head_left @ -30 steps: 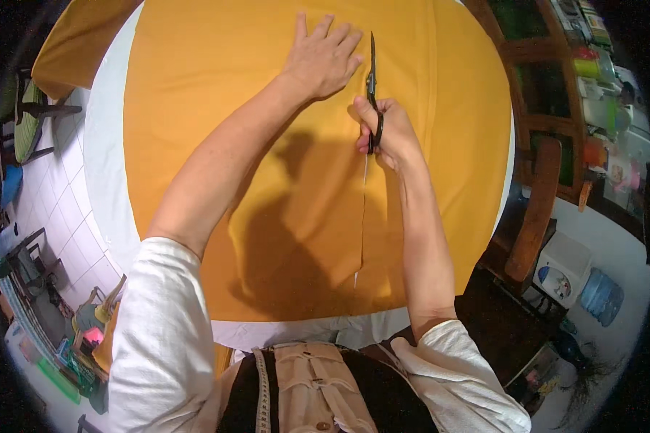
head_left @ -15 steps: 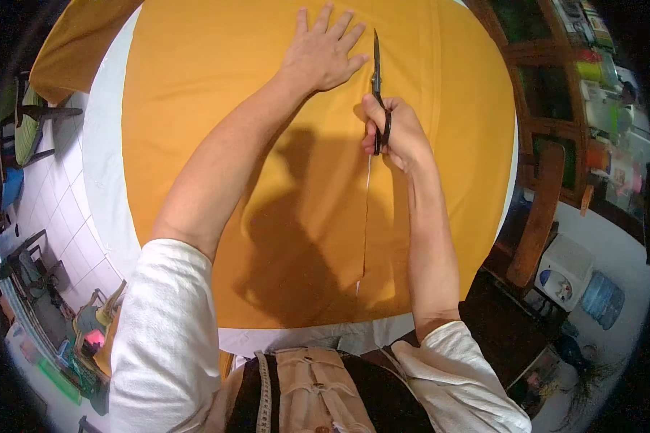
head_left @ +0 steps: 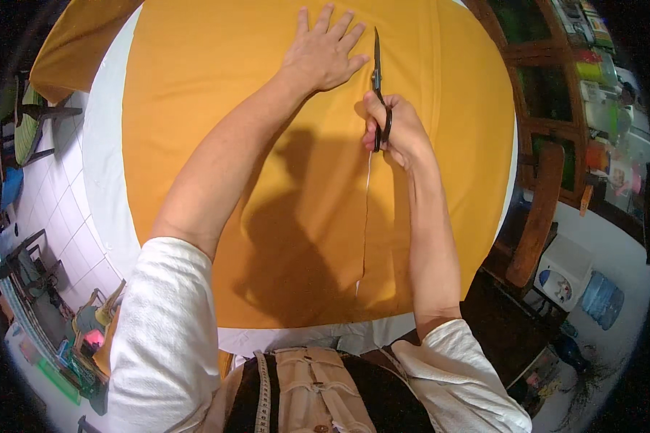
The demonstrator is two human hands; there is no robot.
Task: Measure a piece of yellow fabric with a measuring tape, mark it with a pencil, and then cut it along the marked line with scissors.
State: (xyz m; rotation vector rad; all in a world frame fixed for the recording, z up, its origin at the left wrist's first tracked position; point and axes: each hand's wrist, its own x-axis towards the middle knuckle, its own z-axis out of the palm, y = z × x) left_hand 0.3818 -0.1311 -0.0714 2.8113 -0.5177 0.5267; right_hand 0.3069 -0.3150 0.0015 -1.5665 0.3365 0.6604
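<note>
A wide mustard-yellow cloth (head_left: pixel 195 130) lies spread over a white-covered table (head_left: pixel 108 166). My left hand (head_left: pixel 323 58) presses flat on its far part, fingers spread, left of the scissors' blades. In my right hand (head_left: pixel 399 130) are black-handled scissors (head_left: pixel 377 68), pointing away from me, with my thumb and fingers around the handles. The blades look nearly closed and lie along the cloth. Behind the scissors a narrow slit (head_left: pixel 367 209) runs through the cloth toward me, with white showing in it. The lower blade's position is hidden.
A tape measure (head_left: pixel 263 390) hangs down my front. To the left are a chair with a green cushion (head_left: pixel 27 130) and tiled floor (head_left: pixel 65 209). At right stand a wooden cabinet (head_left: pixel 549 94), a wooden chair back (head_left: pixel 542 216) and a water dispenser (head_left: pixel 567 263) with a blue bottle.
My right hand and the scissors have shifted very slightly away from me along the cloth. My left hand stays in place.
</note>
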